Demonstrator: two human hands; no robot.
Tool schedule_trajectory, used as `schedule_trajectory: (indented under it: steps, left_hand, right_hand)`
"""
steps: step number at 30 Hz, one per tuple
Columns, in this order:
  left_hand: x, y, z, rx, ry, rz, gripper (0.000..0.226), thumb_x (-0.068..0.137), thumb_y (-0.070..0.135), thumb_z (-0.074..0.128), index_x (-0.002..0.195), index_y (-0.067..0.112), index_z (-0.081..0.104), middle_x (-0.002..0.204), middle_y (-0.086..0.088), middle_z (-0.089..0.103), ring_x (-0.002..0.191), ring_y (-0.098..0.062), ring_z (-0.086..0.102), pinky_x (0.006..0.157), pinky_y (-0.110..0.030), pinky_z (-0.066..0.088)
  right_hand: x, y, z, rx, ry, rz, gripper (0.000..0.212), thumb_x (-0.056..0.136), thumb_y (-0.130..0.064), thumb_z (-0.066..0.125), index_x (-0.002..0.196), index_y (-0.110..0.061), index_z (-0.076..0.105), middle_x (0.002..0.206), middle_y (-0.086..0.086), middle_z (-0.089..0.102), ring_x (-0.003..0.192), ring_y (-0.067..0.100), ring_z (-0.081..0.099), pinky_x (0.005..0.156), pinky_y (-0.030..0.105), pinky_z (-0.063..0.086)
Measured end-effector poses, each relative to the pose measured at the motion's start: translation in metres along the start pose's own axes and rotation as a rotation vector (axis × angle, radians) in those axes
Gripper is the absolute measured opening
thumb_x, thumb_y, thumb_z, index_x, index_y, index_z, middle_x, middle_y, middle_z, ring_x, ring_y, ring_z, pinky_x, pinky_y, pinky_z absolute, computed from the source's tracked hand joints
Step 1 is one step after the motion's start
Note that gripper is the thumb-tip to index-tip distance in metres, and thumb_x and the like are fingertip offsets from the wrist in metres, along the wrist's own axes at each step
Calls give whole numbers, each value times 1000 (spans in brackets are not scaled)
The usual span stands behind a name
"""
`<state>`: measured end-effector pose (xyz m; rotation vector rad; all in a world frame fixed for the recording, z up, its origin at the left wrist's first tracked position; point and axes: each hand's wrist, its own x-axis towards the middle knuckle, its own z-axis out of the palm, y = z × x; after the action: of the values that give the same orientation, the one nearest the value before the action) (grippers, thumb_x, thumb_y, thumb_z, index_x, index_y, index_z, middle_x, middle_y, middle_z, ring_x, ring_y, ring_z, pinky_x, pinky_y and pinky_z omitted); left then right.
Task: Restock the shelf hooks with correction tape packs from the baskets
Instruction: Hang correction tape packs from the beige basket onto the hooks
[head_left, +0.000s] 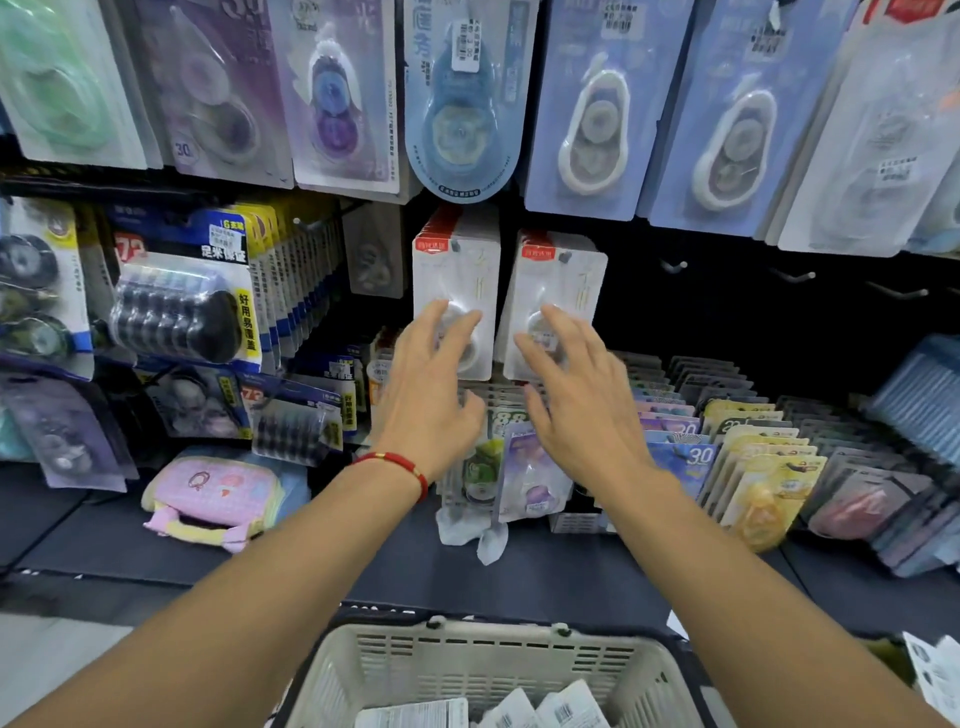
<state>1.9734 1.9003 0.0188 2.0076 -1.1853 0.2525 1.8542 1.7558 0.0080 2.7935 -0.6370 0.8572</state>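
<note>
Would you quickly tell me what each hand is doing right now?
Left hand: open, fingers spread at the left white pack, holding nothing.
Right hand: open, fingers spread at the right white pack, holding nothing.

packs (457, 291): white, red tops | basket (488, 670): cream | bracelet (400, 462): red

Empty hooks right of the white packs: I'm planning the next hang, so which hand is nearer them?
Right hand, probably: it sits nearer the empty hooks than the left hand. Both are open over the white packs.
</note>
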Motion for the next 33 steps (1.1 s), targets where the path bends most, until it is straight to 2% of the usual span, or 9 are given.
schedule_trajectory:
  steps: [4, 10, 17, 19, 23, 25, 28, 30, 33]
  left_hand:
    - [1, -10, 15, 107, 19, 47, 82, 84, 5, 71, 158, 21, 39, 171, -10, 12, 158, -30, 12, 120, -40, 32]
    - [-2, -14, 22, 187, -13, 60, 85, 84, 4, 70, 161, 19, 35, 175, -10, 0, 161, -33, 4, 124, -49, 33]
    - [-4, -29, 21, 220, -7, 142, 93, 78, -5, 71, 161, 18, 38, 175, -13, 3, 161, -34, 8, 118, -50, 42]
    - [-6, -31, 20, 214, 6, 171, 91, 77, -6, 70, 160, 17, 40, 175, -12, 5, 161, -33, 10, 118, -49, 43]
    - [-28, -39, 16, 219, -44, 197, 84, 77, -3, 67, 155, 16, 44, 169, -11, 24, 152, -35, 27, 111, -48, 48]
    - [-48, -47, 12, 223, -215, 190, 72, 81, 0, 62, 150, 18, 49, 154, -10, 47, 140, -34, 43, 106, -51, 50]
    - [-82, -64, 2, 281, -721, 160, 56, 95, 9, 54, 148, 30, 52, 134, -4, 63, 126, -28, 56, 101, -44, 49]
    - [-108, -70, -3, 363, -1012, 152, 50, 100, 15, 52, 146, 33, 53, 139, 0, 63, 130, -23, 55, 104, -38, 47]
    - [-149, -78, -3, 441, -1233, 117, 44, 103, 21, 54, 145, 33, 55, 137, 2, 64, 129, -23, 57, 102, -31, 45]
  right_hand:
    - [25, 7, 25, -6, -24, 37, 57, 99, -23, 60, 153, -20, 43, 174, 4, 10, 156, 30, 21, 109, 49, 42]
    - [71, 34, 46, -55, -206, 50, 90, 95, -19, 61, 168, -23, 9, 176, -3, -13, 162, 29, 6, 120, 52, 35]
    - [105, 57, 52, -31, -337, 30, 81, 94, -12, 64, 165, -27, 28, 172, -12, -26, 161, 27, 6, 119, 54, 40]
    - [101, 58, 47, 5, -323, 8, 76, 92, -10, 63, 162, -24, 35, 174, -7, -19, 160, 29, 13, 115, 53, 44]
    - [58, 54, 31, 94, -244, 13, 55, 98, -11, 58, 152, -14, 49, 173, 9, 16, 144, 37, 41, 99, 51, 53]
    - [21, 52, 23, 160, -250, -22, 46, 102, -13, 54, 147, -13, 52, 165, 8, 32, 128, 34, 56, 90, 49, 55]
    - [-40, 44, 12, 263, -344, -95, 30, 101, -11, 55, 129, -13, 65, 127, 7, 66, 100, 32, 66, 76, 38, 48]
    - [-80, 37, 12, 264, -534, -88, 26, 101, -13, 57, 123, -14, 70, 109, 6, 74, 96, 32, 68, 73, 32, 41]
    - [-142, 22, 24, 210, -950, -41, 31, 100, -22, 57, 130, -21, 67, 120, 1, 73, 111, 28, 65, 91, 31, 48]
